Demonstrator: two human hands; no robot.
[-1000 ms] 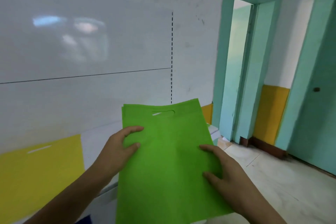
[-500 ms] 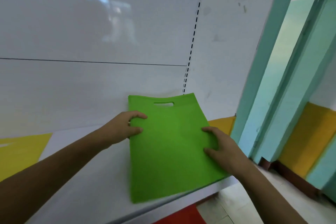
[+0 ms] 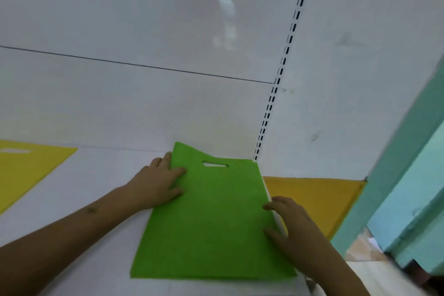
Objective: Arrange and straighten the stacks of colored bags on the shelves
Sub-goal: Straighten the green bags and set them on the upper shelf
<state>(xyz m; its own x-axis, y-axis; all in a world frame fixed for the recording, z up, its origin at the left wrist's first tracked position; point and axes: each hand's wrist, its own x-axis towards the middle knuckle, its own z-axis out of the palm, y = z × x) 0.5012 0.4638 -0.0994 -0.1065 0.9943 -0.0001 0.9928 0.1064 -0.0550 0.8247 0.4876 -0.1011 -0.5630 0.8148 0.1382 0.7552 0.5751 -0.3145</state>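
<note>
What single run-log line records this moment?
green bags: flat on shelf | left hand: pressing left edge | right hand: at right edge | yellow bags: far left

We assess this as a shop or stockroom w/ retail-type shelving. Evidence: white metal shelf [image 3: 96, 199] backed by white panels, w/ a slotted upright strip [image 3: 283, 65] of the kind used for adjustable shelf brackets. Flat non-woven carrier bags w/ die-cut handles lie on it, sorted by colour: green stack [image 3: 211, 218], yellow stack [image 3: 26, 170]. Adjacent bldg: teal door frame [image 3: 394, 175], yellow-painted lower wall [image 3: 310, 197].
</note>
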